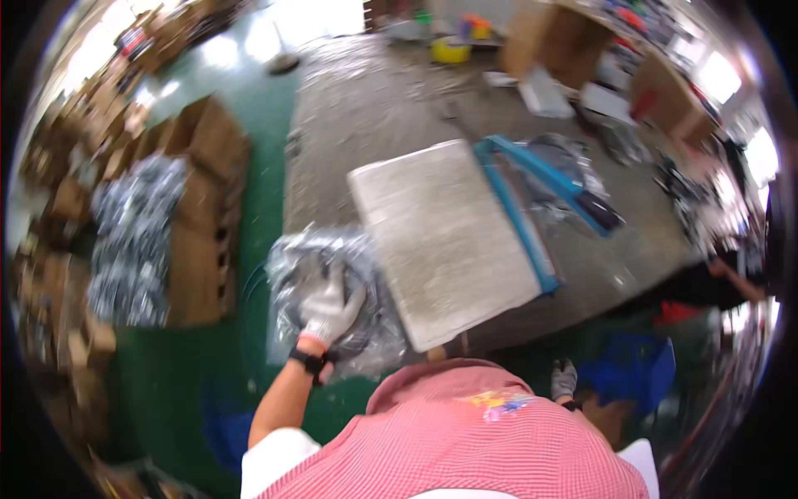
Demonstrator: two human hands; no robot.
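My left hand (331, 306), in a white glove with a dark band at the wrist, lies over a clear plastic bag (370, 337). Its fingers are stretched and spread across the top of the bag. Inside the bag is something dark and rounded, too blurred to name. The bag sits at the near left corner of the table, against a pale, worn flat board (449, 237). Low beside my body on the right is my right hand (564, 380), also gloved, away from the table top. Blur hides how its fingers are set.
Along the board's right side stands a teal hinged-arm device (540, 175), likely a bag sealer. Clear bags (561, 162) lie behind it. Cartons (557, 41) and a yellow container (450, 51) are farther back. A carton of wrapped items (137, 241) stands left; a blue stool (636, 370) is right.
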